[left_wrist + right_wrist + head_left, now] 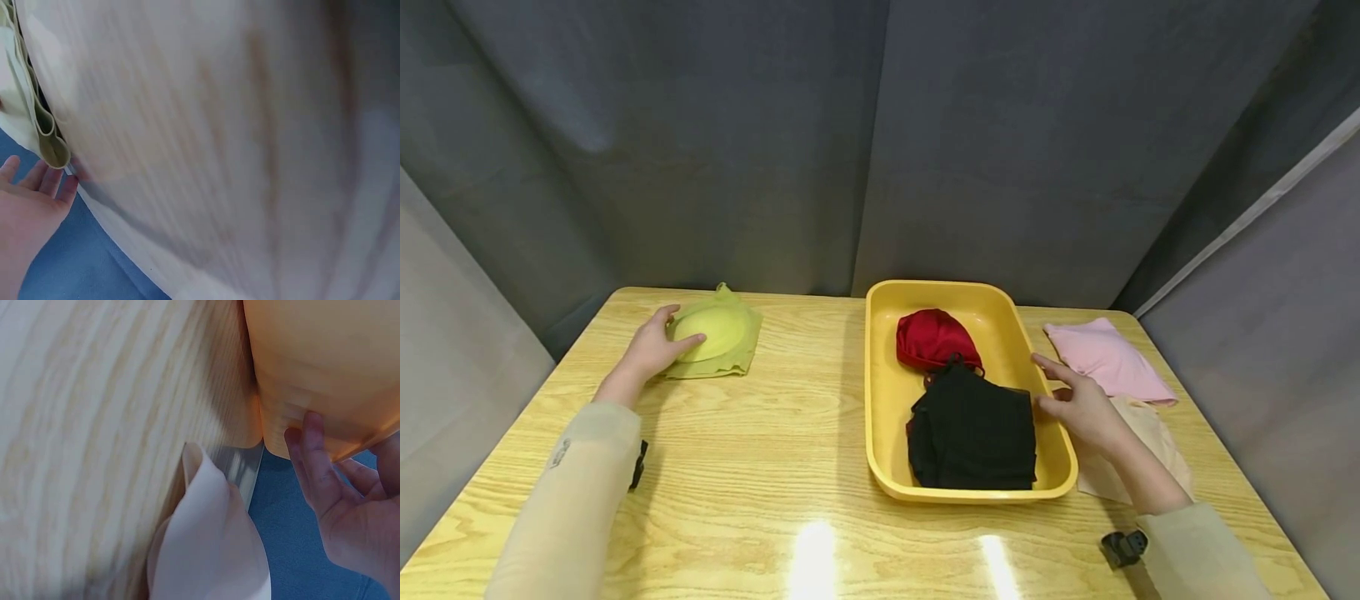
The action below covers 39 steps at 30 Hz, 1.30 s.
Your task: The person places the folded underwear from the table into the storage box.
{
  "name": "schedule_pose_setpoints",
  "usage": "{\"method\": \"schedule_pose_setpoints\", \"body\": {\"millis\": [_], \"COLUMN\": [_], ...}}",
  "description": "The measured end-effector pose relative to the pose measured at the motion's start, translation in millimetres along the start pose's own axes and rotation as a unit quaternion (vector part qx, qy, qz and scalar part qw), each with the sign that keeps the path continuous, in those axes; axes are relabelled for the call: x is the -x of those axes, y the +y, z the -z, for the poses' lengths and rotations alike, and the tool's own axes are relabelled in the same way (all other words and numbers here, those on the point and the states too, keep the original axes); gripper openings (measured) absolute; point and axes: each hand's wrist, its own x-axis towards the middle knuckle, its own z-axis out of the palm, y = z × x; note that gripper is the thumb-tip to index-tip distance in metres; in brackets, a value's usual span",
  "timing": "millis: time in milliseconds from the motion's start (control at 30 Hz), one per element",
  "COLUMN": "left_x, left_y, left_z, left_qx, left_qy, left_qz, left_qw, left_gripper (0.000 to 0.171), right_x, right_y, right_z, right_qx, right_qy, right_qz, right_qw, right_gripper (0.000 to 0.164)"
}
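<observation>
At the table's left side lies a folded yellow-green bra (718, 329) with a rounded cup on top. My left hand (658, 343) is at its left edge, the thumb over the cup's near side. In the left wrist view, the outstretched fingers (47, 181) meet the edge of its folded fabric. My right hand (1086, 408) holds the right rim of a yellow bin (887, 492), thumb and forefinger at the rim, other fingers (315, 440) against its outer wall. Inside the bin lie a red bra (934, 337) and a folded black garment (977, 433).
Right of the bin lie a folded pink garment (1108, 358) and, nearer, a beige one (1157, 437) partly under my right forearm. Grey curtains (737, 150) hang behind and beside the wooden table (737, 467). Bare tabletop stretches between the yellow-green bra and the bin.
</observation>
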Motion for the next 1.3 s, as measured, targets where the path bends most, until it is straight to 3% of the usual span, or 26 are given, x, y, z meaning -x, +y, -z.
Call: {"method": "schedule_pose_setpoints", "body": {"millis": [267,700,933,1300], "left_x": [-1.6,-5.2,-6.4,0.2], "left_y": [-2.4,3.4,5.8,8.0], "left_z": [0.3,-1.2,-2.5,-1.5], "left_qx": [-0.004,-0.008,0.014,0.031], "left_qy": [-0.026,-0.023,-0.035,-0.004], "left_qz": [0.02,0.024,0.035,0.008], "left_qw": [0.9994,0.9994,0.9987,0.9995], "left_gripper": [0.094,0.089,0.089,0.077], "right_x": [-1,1,1,-1], "right_y": [1,1,0,1], "right_z": [-1,1,1,0], "right_qx": [0.0,0.005,0.0,-0.015], "right_qy": [-0.001,-0.003,-0.004,-0.005], "right_qz": [-0.002,-0.007,-0.012,-0.004], "right_qw": [1.0,1.0,1.0,1.0], "right_gripper": [0.063,0.064,0.064,0.064]}}
